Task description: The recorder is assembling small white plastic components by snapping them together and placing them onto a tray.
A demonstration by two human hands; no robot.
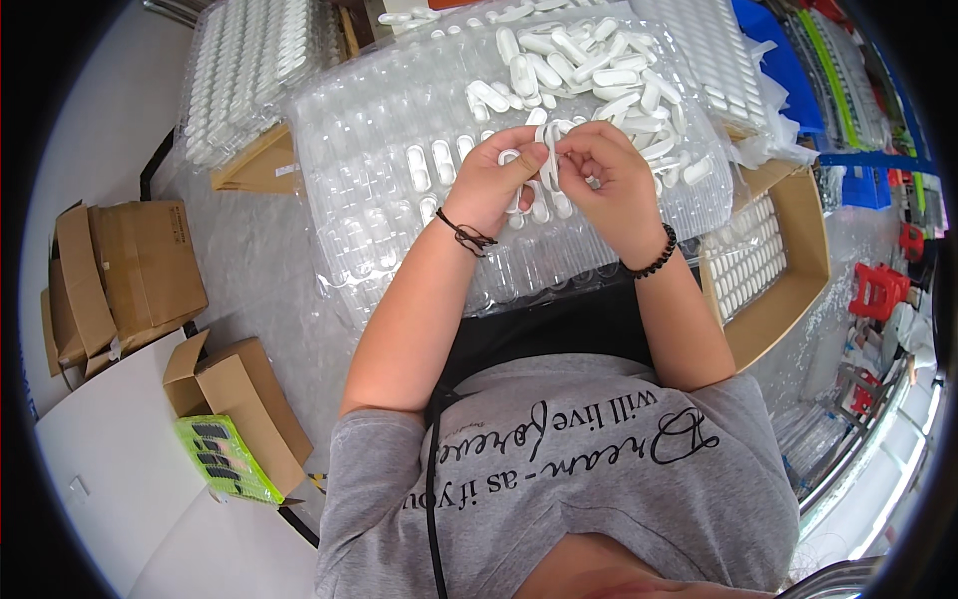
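Over a clear plastic blister tray (369, 120), my two hands meet at the fingertips. A slim white oval piece (550, 165) stands on edge between them. The thumb and fingers of my left hand (496, 180) pinch it from one side, and those of my right hand (611, 178) from the other. Under my left fingers shows another white oval part (511, 158); whether that hand grips it too, I cannot tell. Several white oval pieces (431, 165) sit in the tray's pockets left of my hands. A loose heap of the same pieces (589, 60) lies beyond my right hand.
Stacked filled trays (254, 75) stand at the far left, with more filled trays (707, 60) at the far right. An open carton (788, 299) holding white pieces is on my right. Cardboard boxes (150, 265) and a green-edged pack (228, 459) are on the left.
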